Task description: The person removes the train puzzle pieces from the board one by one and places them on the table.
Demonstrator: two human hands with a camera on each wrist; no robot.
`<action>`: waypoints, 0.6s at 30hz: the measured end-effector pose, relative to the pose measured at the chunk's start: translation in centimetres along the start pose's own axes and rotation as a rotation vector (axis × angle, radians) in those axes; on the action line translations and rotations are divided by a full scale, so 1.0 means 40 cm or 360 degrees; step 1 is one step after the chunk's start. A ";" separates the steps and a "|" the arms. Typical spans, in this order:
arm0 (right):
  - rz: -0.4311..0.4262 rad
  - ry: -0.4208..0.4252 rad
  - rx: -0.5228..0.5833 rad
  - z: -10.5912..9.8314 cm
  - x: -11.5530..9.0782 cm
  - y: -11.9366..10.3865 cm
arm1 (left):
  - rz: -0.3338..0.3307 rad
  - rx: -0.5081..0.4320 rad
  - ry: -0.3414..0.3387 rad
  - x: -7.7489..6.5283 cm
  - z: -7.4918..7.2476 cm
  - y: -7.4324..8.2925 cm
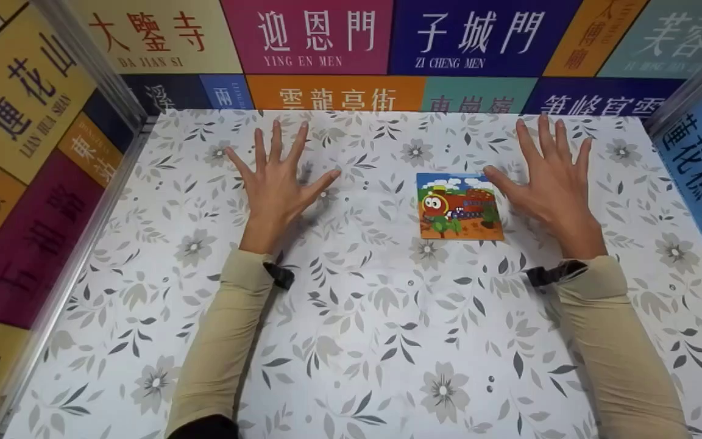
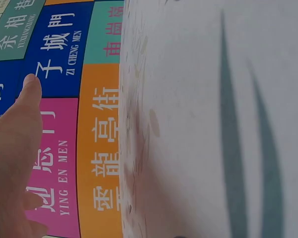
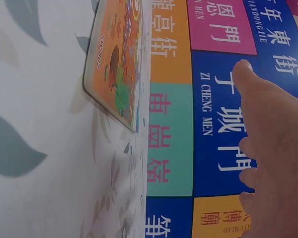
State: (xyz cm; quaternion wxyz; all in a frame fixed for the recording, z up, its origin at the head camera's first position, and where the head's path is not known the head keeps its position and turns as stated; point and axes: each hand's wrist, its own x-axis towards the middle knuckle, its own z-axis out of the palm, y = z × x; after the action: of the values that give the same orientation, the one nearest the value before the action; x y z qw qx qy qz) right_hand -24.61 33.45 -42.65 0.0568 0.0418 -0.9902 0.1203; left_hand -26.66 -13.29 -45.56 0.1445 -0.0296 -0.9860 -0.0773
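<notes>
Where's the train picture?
In the head view, the train picture lies right of centre on the flowery table, between the left hand and right hand, nearer the right.

multicoloured train card (image 1: pixel 460 207), grey-floral white table (image 1: pixel 357 329)

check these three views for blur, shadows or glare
head view: picture card fairly sharp, pale haze over the upper-right sign panel; left wrist view: nearest leaf prints blurred, soft shadow on the tabletop; right wrist view: nearest leaf prints soft too
</notes>
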 end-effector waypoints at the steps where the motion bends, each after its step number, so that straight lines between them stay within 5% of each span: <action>1: -0.0002 0.0000 -0.0005 0.000 0.001 0.000 | 0.0001 -0.0004 0.0006 0.000 0.000 0.000; 18: 0.0022 0.0020 -0.0011 0.007 0.008 -0.010 | 0.0110 -0.0027 0.0196 -0.006 -0.005 0.029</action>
State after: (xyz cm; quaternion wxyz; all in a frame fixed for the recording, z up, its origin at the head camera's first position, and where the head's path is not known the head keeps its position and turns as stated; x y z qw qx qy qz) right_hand -24.93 32.95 -42.79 0.0624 0.0341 -0.9905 0.1175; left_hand -26.27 -12.18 -45.28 0.2073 -0.0601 -0.9730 -0.0822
